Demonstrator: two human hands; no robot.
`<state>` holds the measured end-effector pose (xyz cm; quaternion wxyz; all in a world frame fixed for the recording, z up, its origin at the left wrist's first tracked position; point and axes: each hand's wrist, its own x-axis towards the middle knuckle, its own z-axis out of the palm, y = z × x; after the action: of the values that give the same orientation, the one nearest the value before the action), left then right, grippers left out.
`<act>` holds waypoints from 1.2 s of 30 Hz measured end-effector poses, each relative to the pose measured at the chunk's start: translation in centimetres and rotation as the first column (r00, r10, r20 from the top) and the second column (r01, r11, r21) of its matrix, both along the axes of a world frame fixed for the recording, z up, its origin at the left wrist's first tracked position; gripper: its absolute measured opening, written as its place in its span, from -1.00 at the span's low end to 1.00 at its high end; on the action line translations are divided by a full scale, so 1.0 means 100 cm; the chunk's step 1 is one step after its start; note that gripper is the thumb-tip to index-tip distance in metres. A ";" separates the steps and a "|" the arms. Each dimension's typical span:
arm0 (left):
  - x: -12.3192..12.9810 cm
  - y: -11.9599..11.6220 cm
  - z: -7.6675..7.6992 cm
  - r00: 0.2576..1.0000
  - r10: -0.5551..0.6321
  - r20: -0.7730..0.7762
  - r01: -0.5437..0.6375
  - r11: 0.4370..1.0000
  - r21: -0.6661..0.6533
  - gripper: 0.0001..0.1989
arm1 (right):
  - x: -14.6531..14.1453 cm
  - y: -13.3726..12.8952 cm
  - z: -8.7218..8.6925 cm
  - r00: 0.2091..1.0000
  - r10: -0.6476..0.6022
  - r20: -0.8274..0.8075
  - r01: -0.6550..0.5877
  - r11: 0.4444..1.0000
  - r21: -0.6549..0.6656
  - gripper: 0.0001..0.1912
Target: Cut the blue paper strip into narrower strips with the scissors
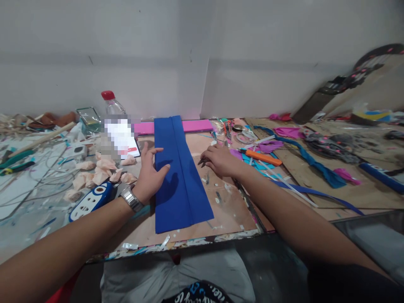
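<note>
A folded dark blue foam or fabric sheet [172,181] lies lengthwise on the work board, with a long seam or fold line down it. My left hand [150,170], wearing a metal watch, is at its left edge, fingers spread and thumb over the blue surface; it holds nothing. My right hand [217,160] is just right of the sheet, apart from it, with fingers curled together. Small dark tips show at its fingertips; whether they belong to a held thing is not clear. A pink strip [198,125] lies across behind the blue sheet.
Left stand a phone [124,139], a red-capped bottle [109,101], peach crumpled pieces [102,168], a blue-white power strip [91,202] and green-handled pliers [17,162]. Right lie an orange cutter [263,157], blue strips [322,193] and cardboard [303,168]. A wall [158,63] rises behind.
</note>
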<state>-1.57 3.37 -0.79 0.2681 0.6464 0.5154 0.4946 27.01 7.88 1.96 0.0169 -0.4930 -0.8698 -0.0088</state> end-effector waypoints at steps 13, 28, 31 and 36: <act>0.003 -0.020 0.004 0.647 -0.427 -0.632 0.471 0.875 -0.110 -0.38 | 0.001 0.003 0.002 0.994 0.018 -0.104 -0.021 1.000 -0.024 -0.73; 0.002 -0.021 -0.001 0.503 -0.483 -0.717 0.496 0.841 -0.219 -0.18 | 0.001 0.008 -0.002 0.987 -0.016 -0.157 0.010 0.999 -0.038 -0.79; 0.003 -0.022 0.001 0.479 -0.496 -0.724 0.504 0.831 -0.235 -0.19 | 0.000 0.006 -0.001 0.981 -0.007 -0.195 0.002 1.000 -0.026 -0.83; 0.003 -0.023 0.002 0.483 -0.492 -0.724 0.521 0.826 -0.215 -0.20 | -0.015 -0.003 0.004 0.961 -0.010 -0.276 0.015 1.000 0.018 -0.73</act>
<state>-1.29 1.09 -0.56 0.1516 0.9178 0.3563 0.0878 25.47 7.59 2.37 0.1425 -0.4947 -0.8558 0.0512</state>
